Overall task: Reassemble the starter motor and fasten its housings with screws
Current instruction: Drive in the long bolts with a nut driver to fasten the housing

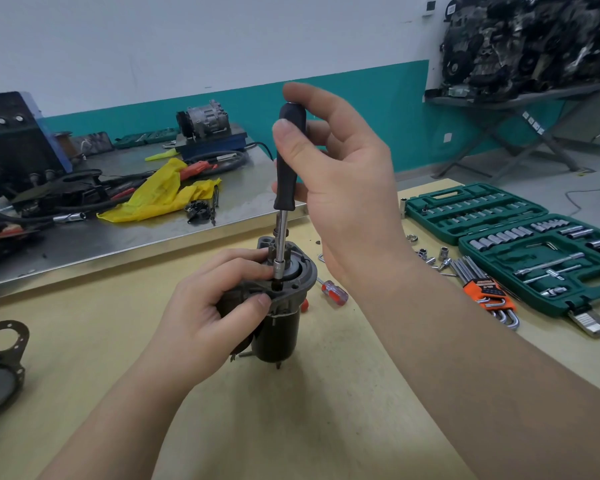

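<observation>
The motor stands upright at frame centre on the tabletop, long axis vertical. The left hand grips its housing, fingers curled round the flange. Directly above, the right hand holds the driver, fingers loosely round the handle, shaft plumb, socket seated on a screw at the flange. At right, the open case holds sockets and bars

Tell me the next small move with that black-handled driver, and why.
Probably twist the driver with the right hand to run the screw in. Its socket tip already sits upright on the starter motor housing flange, the fingers pinch the handle, and the left hand steadies the motor on the table.
</observation>
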`<state>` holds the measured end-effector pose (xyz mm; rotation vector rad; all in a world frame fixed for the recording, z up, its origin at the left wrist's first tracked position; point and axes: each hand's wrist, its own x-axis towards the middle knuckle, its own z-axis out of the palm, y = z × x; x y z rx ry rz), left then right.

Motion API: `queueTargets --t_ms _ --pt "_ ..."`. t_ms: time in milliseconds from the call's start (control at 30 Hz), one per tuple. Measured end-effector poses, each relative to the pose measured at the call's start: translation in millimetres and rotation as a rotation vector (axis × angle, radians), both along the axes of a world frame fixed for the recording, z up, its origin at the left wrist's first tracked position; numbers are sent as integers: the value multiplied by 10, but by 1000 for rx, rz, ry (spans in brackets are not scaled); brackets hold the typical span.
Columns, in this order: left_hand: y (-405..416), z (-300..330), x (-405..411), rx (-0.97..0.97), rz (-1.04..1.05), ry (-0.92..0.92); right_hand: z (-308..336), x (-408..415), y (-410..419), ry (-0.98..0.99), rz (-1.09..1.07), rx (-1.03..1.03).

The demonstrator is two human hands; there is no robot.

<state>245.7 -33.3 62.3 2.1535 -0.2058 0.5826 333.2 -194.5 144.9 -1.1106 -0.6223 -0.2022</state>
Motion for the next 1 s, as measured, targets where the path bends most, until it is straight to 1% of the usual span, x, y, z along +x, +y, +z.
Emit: queueTargets --t_ms 100,167,300,400,600,733,833,900,1000 --pt "-2 0 -2 -1 0 5 1 -4 -10 54 85 42" --pt "-9 7 -3 1 3 5 5 -11 -20 58 106 37" --pt "-19 11 -10 -10 2 3 6 -8 -3 -4 22 -8" --pt "-21 14 -13 -17 0 -1 7 9 10 -2 -15 -4" --pt "-23 16 -16 -10 4 9 9 -5 -32 82 127 72" --pt "-16 13 -9 -4 -2 7 2 1 6 8 25 17" --pt "-11 11 -7 1 -5 -2 3 11 20 2 -24 -2" --pt "-9 8 -6 2 -5 -5 -2 11 12 18 3 13" --pt "-6 6 -3 3 -6 -3 1 0 -12 72 97 52"
